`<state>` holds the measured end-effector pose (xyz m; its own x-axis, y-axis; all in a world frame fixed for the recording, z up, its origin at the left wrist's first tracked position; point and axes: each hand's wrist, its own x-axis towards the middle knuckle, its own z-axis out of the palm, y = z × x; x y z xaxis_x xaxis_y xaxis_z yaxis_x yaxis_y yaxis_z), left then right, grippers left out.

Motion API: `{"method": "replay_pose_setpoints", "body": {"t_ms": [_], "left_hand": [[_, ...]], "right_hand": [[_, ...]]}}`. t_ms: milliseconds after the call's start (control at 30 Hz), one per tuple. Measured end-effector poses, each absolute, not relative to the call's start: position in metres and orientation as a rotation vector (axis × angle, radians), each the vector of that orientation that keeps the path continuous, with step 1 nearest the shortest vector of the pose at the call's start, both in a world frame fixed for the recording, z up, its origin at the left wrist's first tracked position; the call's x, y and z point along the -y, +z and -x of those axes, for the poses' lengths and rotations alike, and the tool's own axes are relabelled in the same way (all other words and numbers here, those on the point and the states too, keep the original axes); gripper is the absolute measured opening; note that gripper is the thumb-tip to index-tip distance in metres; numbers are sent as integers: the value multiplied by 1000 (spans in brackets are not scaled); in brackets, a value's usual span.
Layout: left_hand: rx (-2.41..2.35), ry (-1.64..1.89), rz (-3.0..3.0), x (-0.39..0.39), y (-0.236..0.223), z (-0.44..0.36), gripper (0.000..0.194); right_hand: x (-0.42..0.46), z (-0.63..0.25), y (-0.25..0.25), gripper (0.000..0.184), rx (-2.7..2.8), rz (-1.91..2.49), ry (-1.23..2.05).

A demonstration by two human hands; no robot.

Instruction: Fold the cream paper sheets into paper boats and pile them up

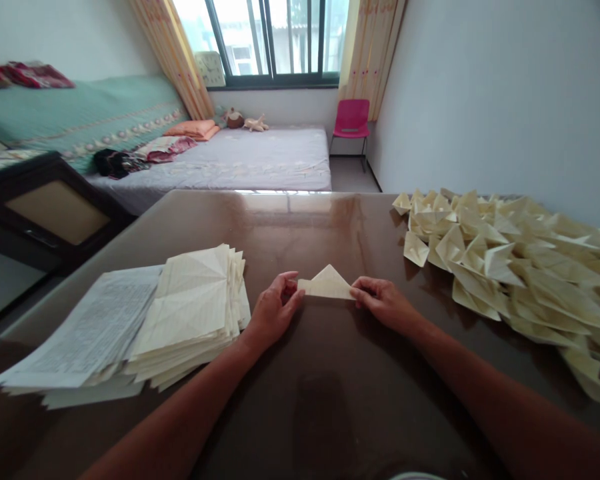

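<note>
Between my hands is a small piece of folded paper (329,285), cream coloured, with a triangular peak on top and a straight strip along the bottom. My left hand (276,303) pinches its left end between thumb and fingers. At the opposite end, my right hand (380,300) grips the corner the same way. The paper is just above or on the brown table; I cannot tell whether it touches. A stack of creased cream sheets (183,303) lies left of my left hand. Many folded paper boats (485,250) are heaped to the right of my right hand.
Printed white sheets (87,327) lie at the left, partly under the creased stack. The glossy brown table (300,393) reflects the window. Past its far edge are a bed (275,157) and a pink chair (353,119). A dark cabinet (50,207) stands left; a pale rim (416,476) shows at the bottom edge.
</note>
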<state>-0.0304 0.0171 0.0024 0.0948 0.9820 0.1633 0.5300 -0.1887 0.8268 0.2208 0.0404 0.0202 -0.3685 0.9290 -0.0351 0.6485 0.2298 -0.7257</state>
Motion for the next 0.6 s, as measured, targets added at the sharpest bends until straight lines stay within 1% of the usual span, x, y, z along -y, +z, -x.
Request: {"method": "replay_pose_setpoints", "body": {"t_ms": [133, 233, 367, 600], "left_hand": [[-1482, 927, -1823, -17, 4, 32, 18], [-1536, 853, -1993, -15, 5, 30, 11], [-1526, 808, -2130, -13, 4, 29, 11], [-1467, 756, -2348, -15, 1, 29, 15]], "right_hand": [[-34, -217, 20, 24, 2257, 1633, 649], [-30, -215, 20, 23, 2355, 1728, 483], [-30, -214, 20, 23, 2433, 1742, 394], [-30, -213, 20, 23, 2453, 1753, 358]]}}
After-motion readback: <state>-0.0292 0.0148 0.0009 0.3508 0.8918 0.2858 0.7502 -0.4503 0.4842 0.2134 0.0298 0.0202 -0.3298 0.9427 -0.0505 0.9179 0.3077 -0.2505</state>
